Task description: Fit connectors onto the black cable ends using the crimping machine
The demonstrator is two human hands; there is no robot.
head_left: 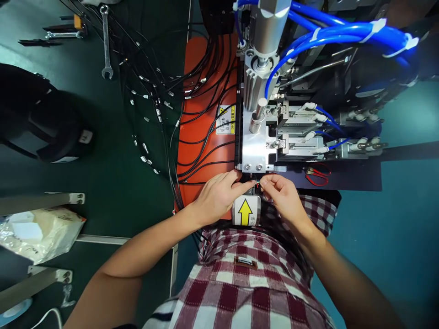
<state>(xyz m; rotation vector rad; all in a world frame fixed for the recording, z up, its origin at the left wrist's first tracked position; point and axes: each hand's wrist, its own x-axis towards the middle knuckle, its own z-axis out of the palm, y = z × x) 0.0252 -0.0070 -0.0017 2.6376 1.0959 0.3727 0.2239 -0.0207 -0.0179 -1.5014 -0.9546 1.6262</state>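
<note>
My left hand [219, 196] rests at the machine's lower left corner, its fingers bent against the edge of the frame. One of its digits stretches right to a tiny part [257, 183] with a bit of red on it, below the silver plate [254, 148]. What the bent fingers hold, if anything, is hidden. From the other side my right hand [283, 196] pinches at the same spot, thumb and fingertips together. The piece between them is too small to name. Just beneath both hands is a label with a yellow arrow [245, 211].
Black cables [206, 151] with metal-tipped ends cross an orange panel [194, 137] and the dark green table. Red-handled cutters [317, 175] lie right of the hands. A wrench [105, 43] lies upper left. Blue air hoses [343, 34] arch over the machine. A plastic bag [44, 230] sits lower left.
</note>
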